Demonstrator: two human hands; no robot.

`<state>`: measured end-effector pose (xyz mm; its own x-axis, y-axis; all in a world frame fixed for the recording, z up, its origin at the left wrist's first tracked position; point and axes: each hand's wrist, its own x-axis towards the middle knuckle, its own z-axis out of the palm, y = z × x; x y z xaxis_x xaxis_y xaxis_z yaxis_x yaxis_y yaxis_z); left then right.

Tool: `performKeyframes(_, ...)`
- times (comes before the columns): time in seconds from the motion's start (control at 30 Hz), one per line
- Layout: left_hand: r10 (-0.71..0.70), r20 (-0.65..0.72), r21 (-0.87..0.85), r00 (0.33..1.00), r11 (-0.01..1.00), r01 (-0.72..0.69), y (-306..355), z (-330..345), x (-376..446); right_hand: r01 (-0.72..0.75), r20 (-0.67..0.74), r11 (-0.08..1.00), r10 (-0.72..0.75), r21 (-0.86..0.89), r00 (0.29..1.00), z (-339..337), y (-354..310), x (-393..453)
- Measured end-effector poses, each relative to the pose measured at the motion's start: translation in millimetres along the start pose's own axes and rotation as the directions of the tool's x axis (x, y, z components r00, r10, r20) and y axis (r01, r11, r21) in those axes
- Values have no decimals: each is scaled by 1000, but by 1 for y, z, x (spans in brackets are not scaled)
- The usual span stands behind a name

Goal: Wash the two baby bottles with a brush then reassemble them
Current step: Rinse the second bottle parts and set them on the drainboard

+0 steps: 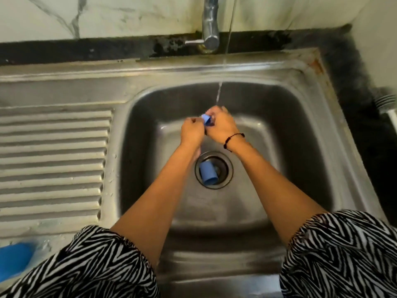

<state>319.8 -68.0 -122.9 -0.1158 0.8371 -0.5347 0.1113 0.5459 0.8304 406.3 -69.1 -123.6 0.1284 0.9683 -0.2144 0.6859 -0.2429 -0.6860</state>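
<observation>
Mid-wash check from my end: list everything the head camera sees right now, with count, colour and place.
blue bottle part: 1, blue, held between both hands under the water stream
blue cap: 1, blue, lying on the drain
sink: 1, steel, centre
drainboard: 1, steel, ribbed, beside the basin
tap: 1, chrome, behind basin, running
brush: 1, grey and white, far edge of the counter
blue object: 1, near corner, blurred
left hand: holds the part
right hand: holds the part

We log: surface (354,67) black, stained | steel sink (279,117) set into it, ribbed drainboard (53,158) at left | blue cap (208,173) lying over drain (223,168) | blue object (12,259) at lower-left edge.
</observation>
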Motion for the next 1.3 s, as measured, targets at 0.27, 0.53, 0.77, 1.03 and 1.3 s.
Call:
performKeyframes(0.27,-24,359,19,933,1000,19,90,14,-7,154,-188,988,-150,9,971,-55,-30,5)
performKeyframes(0.53,54,393,-328,918,941,86,120,9,-30,-32,-330,982,-32,-186,943,-89,-78,5)
performKeyframes(0.77,254,233,-575,939,815,-78,135,17,-52,-97,-458,989,34,-114,888,-104,-102,-7)
performKeyframes(1.03,173,273,-409,946,911,-48,144,7,-53,199,-435,975,-222,-97,873,-102,-100,-33)
performKeyframes(1.3,305,344,-470,888,875,-118,137,2,-57,241,-471,922,-74,305,879,-108,-99,-24)
